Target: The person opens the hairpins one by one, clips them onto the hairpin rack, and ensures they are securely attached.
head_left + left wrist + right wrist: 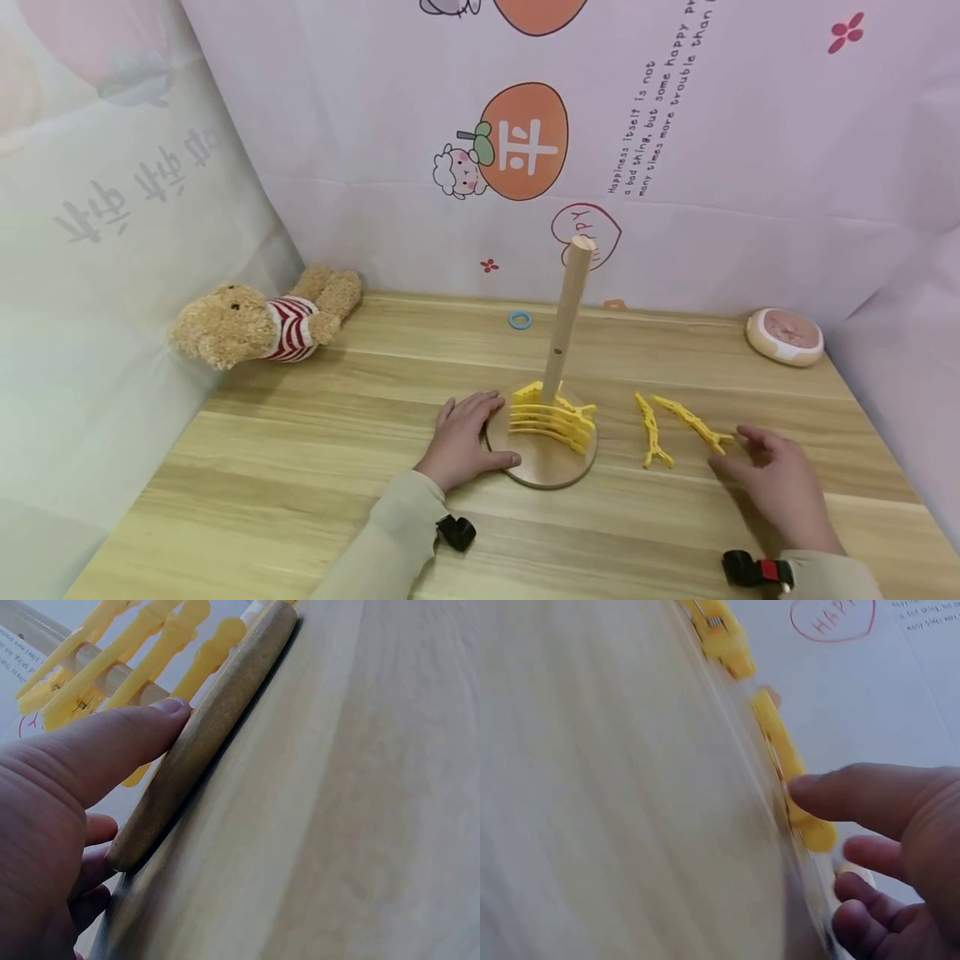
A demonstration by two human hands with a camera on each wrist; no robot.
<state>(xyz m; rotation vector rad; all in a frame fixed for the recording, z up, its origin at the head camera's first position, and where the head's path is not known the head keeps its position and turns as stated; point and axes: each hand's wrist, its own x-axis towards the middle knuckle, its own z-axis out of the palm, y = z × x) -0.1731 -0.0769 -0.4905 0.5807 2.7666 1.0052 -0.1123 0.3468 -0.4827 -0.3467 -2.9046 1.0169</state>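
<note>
My left hand (pixel 467 442) holds the left edge of a round wooden base (pixel 546 472), thumb at the front rim and fingers along the side. In the left wrist view the thumb (pixel 142 735) touches the base's rim. An upright wooden post (pixel 568 317) rises from the base. Several yellow hair clips (pixel 553 422) are stacked around its foot. Two more lie on the table: a left hair clip (pixel 651 429) and a right hair clip (pixel 693 423). My right hand (pixel 780 479) is at the right clip's forked end, thumb and fingers apart around it; contact is unclear.
A wooden table (pixel 315 467) meets printed cloth (pixel 360 208) at the back and sides. A teddy bear (pixel 292 327) lies at the back left. Behind the post is a blue ring (pixel 520 320). At the back right stands a pink-and-white rounded device (pixel 785 337).
</note>
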